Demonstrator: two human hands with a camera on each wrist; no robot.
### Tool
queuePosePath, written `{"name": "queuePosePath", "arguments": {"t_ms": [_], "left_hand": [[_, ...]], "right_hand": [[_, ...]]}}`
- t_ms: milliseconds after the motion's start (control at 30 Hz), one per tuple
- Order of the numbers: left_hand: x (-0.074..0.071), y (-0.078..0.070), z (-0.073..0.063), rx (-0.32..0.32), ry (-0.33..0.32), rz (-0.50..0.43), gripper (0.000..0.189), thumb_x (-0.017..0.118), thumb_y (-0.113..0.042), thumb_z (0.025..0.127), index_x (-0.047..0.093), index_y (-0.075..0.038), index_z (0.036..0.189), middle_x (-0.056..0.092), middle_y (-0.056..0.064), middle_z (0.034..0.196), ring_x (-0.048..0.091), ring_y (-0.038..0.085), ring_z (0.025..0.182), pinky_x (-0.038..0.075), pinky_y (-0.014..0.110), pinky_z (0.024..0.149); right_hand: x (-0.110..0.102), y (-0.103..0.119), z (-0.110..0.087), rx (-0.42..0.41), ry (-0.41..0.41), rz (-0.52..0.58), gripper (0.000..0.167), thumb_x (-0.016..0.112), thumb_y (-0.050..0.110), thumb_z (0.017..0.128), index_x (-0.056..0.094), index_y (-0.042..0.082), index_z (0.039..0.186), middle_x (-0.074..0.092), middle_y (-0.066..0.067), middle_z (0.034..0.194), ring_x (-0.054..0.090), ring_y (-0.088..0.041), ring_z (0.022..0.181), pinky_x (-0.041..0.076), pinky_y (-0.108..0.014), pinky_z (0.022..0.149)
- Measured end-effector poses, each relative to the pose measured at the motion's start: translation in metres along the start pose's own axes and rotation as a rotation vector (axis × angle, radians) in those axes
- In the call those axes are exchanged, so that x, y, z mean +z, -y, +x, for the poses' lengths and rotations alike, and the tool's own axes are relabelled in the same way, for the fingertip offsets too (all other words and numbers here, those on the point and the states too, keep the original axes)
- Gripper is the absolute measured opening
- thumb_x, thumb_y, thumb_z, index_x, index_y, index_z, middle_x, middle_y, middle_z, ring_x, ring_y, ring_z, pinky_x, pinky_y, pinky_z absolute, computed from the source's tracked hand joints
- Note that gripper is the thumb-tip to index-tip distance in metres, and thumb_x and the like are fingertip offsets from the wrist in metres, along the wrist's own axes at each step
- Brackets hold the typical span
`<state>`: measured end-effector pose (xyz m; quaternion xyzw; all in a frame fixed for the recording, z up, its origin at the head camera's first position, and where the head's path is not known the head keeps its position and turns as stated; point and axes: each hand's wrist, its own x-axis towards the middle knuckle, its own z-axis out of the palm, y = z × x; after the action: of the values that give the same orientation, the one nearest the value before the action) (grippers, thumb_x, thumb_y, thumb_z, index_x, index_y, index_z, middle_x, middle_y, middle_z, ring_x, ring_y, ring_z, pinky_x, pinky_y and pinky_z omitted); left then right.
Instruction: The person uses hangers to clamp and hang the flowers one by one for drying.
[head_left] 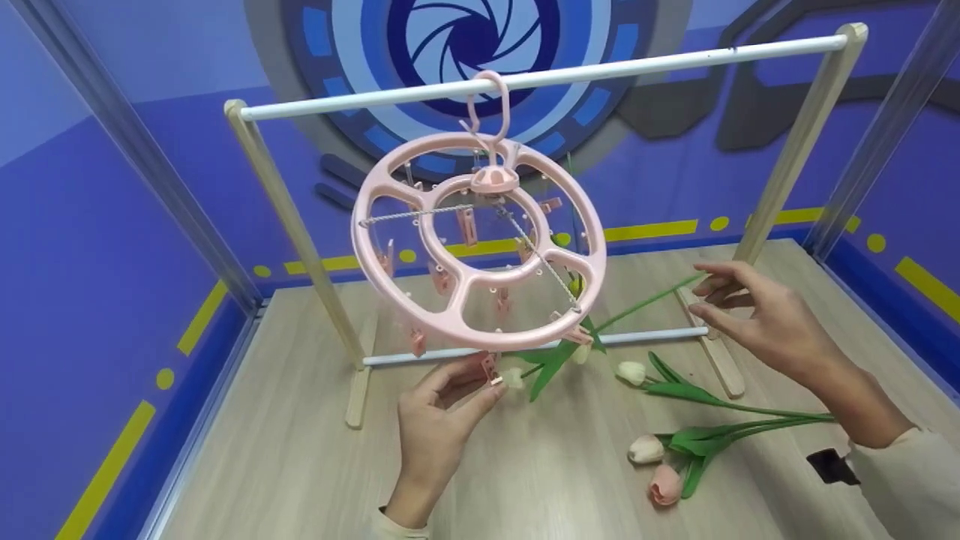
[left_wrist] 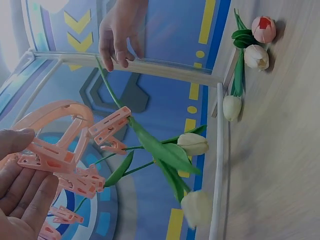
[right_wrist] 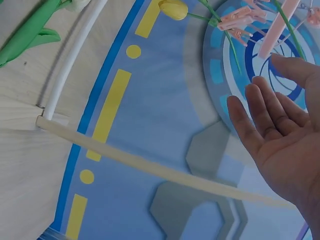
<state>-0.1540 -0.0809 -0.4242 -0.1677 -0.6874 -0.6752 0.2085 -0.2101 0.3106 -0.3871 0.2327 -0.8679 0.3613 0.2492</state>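
A pink round clip hanger (head_left: 450, 324) hangs by its hook from a white rail (head_left: 637, 71). My left hand (head_left: 439, 431) pinches a pink clip (left_wrist: 47, 156) at the hanger's near rim, thumb against fingers. White tulips (left_wrist: 192, 144) with green leaves hang from the clips beside it; one green stem (head_left: 649, 301) slants up to the right. My right hand (head_left: 769, 315) is by that stem's end, its fingers loosely bent, and holds nothing in the right wrist view. Behind the hanger hangs a yellow tulip (right_wrist: 173, 9).
On the wooden tabletop (head_left: 300, 465) at right lie two white tulips, one nearer the rack (head_left: 631, 373), and a pink tulip (head_left: 665, 484). The rack's wooden posts (head_left: 289, 217) stand on either side, with a low white bar (head_left: 652, 336) between them. Blue patterned walls enclose the table.
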Motion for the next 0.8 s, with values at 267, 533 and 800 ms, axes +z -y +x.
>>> {"name": "queuePosePath", "arguments": {"t_ms": [267,533,800], "left_hand": [[0.004,0.002,-0.001,0.003,0.003,-0.027,0.032,0.09,0.002,0.082,0.077,0.004,0.112,0.078,0.016,0.105,0.078,0.027,0.094,0.065,0.039,0.085],[0.004,0.003,-0.001,-0.017,-0.004,-0.014,0.031,0.088,0.002,0.084,0.076,0.005,0.113,0.079,0.014,0.106,0.078,0.025,0.095,0.064,0.038,0.086],[0.004,0.002,-0.001,-0.056,-0.015,-0.03,0.03,0.087,0.001,0.086,0.076,0.005,0.114,0.079,0.012,0.106,0.077,0.026,0.095,0.065,0.038,0.085]], "right_hand": [[-0.003,-0.025,-0.021,0.04,0.07,-0.015,0.036,0.083,-0.008,0.087,0.074,0.001,0.121,0.074,-0.006,0.103,0.065,0.001,0.091,0.053,-0.007,0.08],[-0.011,-0.055,-0.045,0.111,0.132,-0.076,0.027,0.083,-0.002,0.09,0.077,0.006,0.115,0.074,-0.007,0.103,0.064,0.001,0.092,0.052,-0.007,0.078],[-0.017,-0.079,-0.072,0.177,0.186,-0.123,0.024,0.082,-0.001,0.091,0.077,0.008,0.113,0.073,-0.004,0.104,0.064,0.002,0.093,0.054,-0.011,0.075]]}}
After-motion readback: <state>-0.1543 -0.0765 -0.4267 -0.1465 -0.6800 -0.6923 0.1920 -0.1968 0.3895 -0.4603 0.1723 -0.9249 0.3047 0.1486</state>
